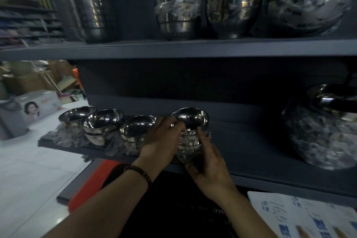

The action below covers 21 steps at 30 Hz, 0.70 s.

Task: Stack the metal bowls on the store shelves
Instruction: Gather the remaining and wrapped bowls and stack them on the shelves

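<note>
Left forearm with a beaded bracelet and a printed sheet at 5 o'clock sit closest to the lens. Both hands grip one stack of metal bowls at frame centre, over the front edge of the lower shelf. The left hand curls over its left side, and the right hand cups the base from below, thumb up the wall. Can't tell if the base touches the shelf.

The stack's long axis is roughly upright, mouths up. At its 9 o'clock are three more bowl stacks in a row, the nearest just beside the left hand. A plastic-wrapped pot is at 3 o'clock, well apart. On the upper shelf at 12 o'clock are taller bowl stacks, some wrapped. A printed box stands on the floor at 9 o'clock.
</note>
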Available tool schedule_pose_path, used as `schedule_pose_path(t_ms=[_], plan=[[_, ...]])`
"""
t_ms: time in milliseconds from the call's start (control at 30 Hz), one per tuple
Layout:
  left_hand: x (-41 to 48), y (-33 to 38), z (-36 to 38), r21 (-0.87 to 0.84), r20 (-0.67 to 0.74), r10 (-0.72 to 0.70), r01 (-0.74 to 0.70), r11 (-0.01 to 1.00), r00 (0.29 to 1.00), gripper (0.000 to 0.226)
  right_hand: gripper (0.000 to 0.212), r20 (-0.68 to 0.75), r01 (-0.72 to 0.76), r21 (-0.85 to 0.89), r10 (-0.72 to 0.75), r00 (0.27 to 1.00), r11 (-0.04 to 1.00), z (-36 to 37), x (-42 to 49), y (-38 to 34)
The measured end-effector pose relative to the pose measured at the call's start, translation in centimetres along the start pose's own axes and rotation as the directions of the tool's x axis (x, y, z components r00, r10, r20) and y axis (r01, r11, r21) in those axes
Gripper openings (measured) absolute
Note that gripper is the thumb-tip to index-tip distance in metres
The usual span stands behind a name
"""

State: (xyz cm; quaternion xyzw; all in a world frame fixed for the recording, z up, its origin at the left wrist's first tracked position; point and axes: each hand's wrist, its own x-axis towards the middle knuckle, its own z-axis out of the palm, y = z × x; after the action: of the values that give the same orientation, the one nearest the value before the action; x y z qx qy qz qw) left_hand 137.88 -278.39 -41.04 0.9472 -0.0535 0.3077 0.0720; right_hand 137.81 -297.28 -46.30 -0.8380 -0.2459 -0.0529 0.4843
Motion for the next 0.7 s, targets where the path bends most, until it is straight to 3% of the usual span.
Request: schedule_pose_path(t_ms=[367,500,700], plan=[[-0.9,-2.4,-2.0,-0.04,0.016,-0.01,0.01,0.999,1.0,0.002,0.118,0.032,-0.013,0.029,0.012,0.999,1.0,1.6,0.6,-1.3],[-1.6,-3.6,-2.4,-0.134,0.086,-0.054,0.065,0.989,0.995,0.02,0.117,0.054,-0.001,0.01,0.0,0.999,1.0,2.1,0.7,-1.6],[-1.7,-4.7,-3.4,-0.23,0.126,0.018,0.012,0.973,0.992,0.051,0.118,0.039,0.011,-0.016,-0.01,0.999,1.0,2.3,0.9,-1.5]])
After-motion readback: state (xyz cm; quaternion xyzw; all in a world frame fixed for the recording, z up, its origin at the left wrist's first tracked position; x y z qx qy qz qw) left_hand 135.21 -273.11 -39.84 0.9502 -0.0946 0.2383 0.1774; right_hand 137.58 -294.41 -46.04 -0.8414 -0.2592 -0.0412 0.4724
